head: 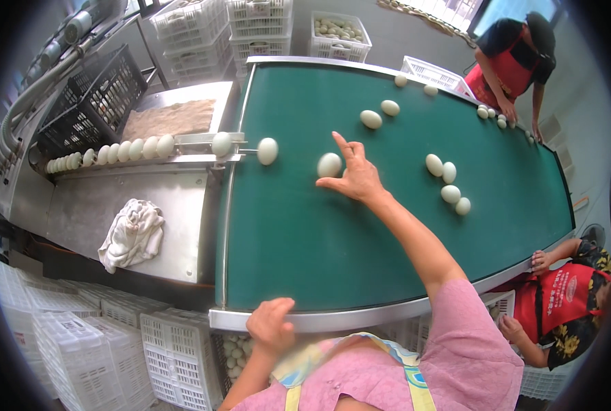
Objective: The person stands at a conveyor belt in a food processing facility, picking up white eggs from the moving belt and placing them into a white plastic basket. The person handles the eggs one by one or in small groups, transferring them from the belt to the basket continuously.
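Over the green conveyor belt (295, 241), my right hand (354, 172) reaches out with thumb and fingers spread around a pale egg (329, 165); whether it touches the egg I cannot tell. Part of another pale shape shows beneath that palm. My left hand (270, 326) hovers by the belt's near metal edge, fingers curled, nothing visible in it. One egg (268, 151) lies at the end of a metal rail, with another egg (222, 144) behind it on the rail. Further right lie a pair of eggs (371, 119) and a group of several eggs (450, 194).
A row of eggs (136, 149) fills the feed rail beside a black crate (99, 97). A white cloth (133, 234) lies on the steel table. White crates (179, 354) stand at lower left. Two co-workers in red aprons (503, 77) (562, 298) stand along the belt's sides.
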The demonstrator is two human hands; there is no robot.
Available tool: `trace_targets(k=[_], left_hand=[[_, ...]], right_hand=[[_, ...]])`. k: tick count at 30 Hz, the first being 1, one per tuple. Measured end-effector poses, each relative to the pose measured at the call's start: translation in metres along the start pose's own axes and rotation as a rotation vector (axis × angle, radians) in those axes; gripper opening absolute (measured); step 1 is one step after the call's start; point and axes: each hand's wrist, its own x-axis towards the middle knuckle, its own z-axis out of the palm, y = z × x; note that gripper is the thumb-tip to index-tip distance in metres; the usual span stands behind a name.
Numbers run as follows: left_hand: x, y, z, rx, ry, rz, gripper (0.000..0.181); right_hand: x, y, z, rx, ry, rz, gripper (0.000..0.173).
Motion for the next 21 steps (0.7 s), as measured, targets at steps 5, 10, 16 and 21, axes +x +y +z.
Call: trace_targets(k=[5,10,16,21], left_hand=[[-0.011,-0.006,-0.014,-0.071,-0.049,-0.025,0.046],[-0.008,-0.004,-0.012,-0.091,-0.062,-0.016,0.047],[-0.006,-0.001,-0.005,-0.073,-0.061,-0.030,0.047],[-0.010,-0.006,0.000,-0.053,-0.020,-0.029,0.046]], right_hand=[[0.017,-0.038,0.024,-0.189,-0.066,0.047,0.112],[0.031,-0.046,0.028,-0.263,-0.052,0.082,0.101],[0.022,-0.024,0.034,-0.229,0.046,0.035,0.073],[-0.011,0.007,0.012,-0.024,0.059,-0.007,0.057]])
